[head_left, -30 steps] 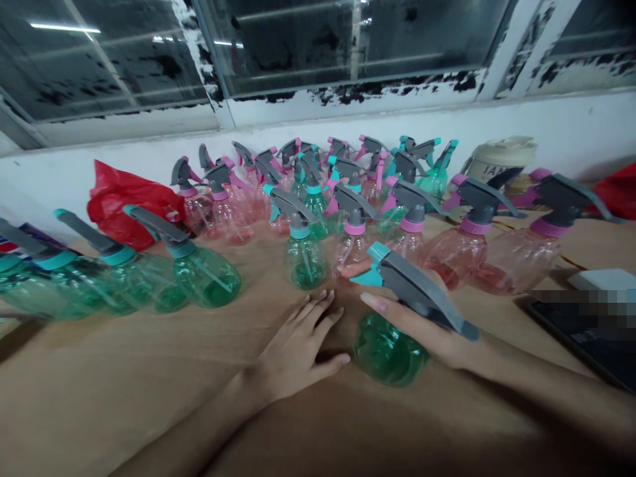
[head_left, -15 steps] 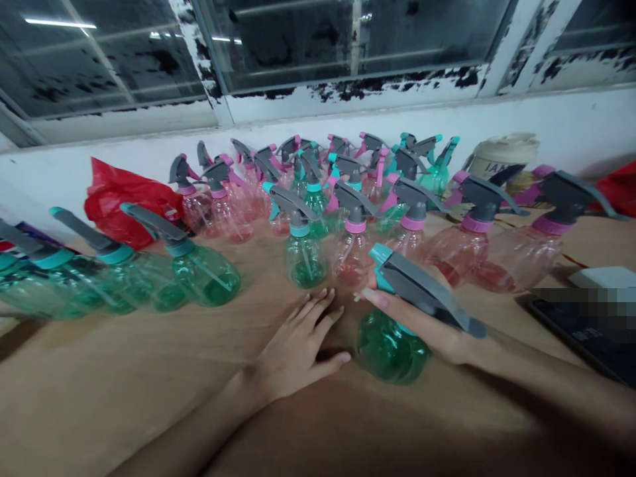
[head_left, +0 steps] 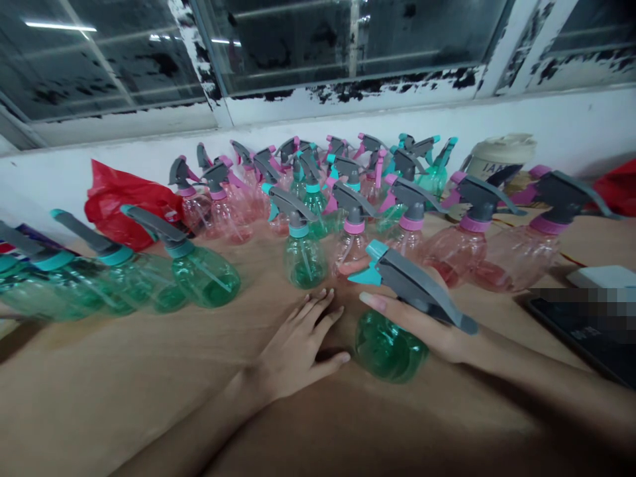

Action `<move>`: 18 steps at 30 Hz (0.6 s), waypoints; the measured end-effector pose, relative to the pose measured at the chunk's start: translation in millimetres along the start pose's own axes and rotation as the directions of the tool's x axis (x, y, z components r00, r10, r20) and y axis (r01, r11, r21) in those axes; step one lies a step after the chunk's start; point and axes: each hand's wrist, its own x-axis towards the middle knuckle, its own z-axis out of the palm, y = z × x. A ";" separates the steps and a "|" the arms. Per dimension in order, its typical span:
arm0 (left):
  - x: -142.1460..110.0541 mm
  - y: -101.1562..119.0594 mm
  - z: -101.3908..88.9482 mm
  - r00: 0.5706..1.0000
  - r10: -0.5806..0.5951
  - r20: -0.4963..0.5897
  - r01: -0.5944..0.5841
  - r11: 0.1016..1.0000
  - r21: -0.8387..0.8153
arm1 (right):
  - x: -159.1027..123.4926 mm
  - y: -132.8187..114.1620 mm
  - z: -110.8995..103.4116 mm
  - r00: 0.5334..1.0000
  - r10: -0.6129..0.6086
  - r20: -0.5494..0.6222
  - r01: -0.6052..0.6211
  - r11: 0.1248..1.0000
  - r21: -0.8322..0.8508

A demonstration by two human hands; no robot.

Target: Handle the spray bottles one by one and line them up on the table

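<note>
My right hand (head_left: 422,321) grips the neck of a green spray bottle (head_left: 390,348) that stands on the brown table (head_left: 149,391). Its grey and teal trigger head (head_left: 412,288) juts out above my fingers. My index finger reaches in front of the teal trigger. My left hand (head_left: 298,348) lies flat on the table just left of the bottle, fingers spread and holding nothing. A green bottle (head_left: 304,255) and a pink bottle (head_left: 352,248) stand right behind my fingertips.
Several pink and green spray bottles (head_left: 318,185) crowd the back of the table under the window. A row of green ones (head_left: 199,271) runs off to the left. A red bag (head_left: 126,202), a white tub (head_left: 499,162), and a dark tablet (head_left: 581,334) at right also sit there.
The trigger was squeezed in half a second ago and has now sprung back out. My left hand has stayed where it was.
</note>
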 end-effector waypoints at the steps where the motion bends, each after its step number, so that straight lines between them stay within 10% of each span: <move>1: 0.0 -0.1 0.0 1.000 0.002 -0.001 -0.002 1.000 -0.002 | 0.0 -0.1 0.0 1.000 0.004 0.000 -0.004 1.000 -0.004; 18: -0.3 -0.7 2.5 1.000 0.010 -0.015 -0.010 1.000 -0.008 | 0.5 2.0 -1.1 1.000 -0.005 0.016 0.005 0.999 0.049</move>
